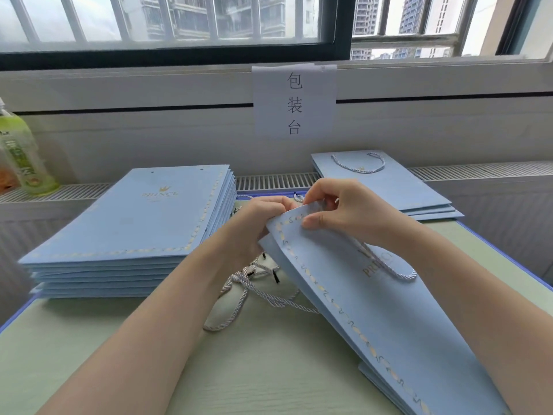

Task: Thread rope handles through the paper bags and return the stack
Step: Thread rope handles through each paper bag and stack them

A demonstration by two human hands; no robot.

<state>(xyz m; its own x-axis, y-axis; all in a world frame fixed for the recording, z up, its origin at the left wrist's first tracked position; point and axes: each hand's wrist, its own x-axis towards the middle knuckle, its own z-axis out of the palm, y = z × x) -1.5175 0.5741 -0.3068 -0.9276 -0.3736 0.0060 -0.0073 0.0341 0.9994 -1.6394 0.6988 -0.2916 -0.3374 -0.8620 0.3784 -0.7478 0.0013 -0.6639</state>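
A flat light-blue paper bag [374,319] with gold lettering is tilted up off the table in front of me. My left hand [260,223] grips its top edge from behind, fingers curled. My right hand [338,211] pinches the same top edge, thumb on the bag's face, with a bit of twisted rope [297,197] showing at its fingertips. One rope handle [398,272] hangs in a loop across the bag's front. Loose rope handles [257,286] lie in a bundle on the table under my left wrist.
A tall stack of flat blue bags [128,232] without handles sits at the left. A small stack of bags with handles [386,184] lies at the back right. A green drink bottle [21,154] stands at the far left on the ledge. A paper sign [294,100] hangs on the wall.
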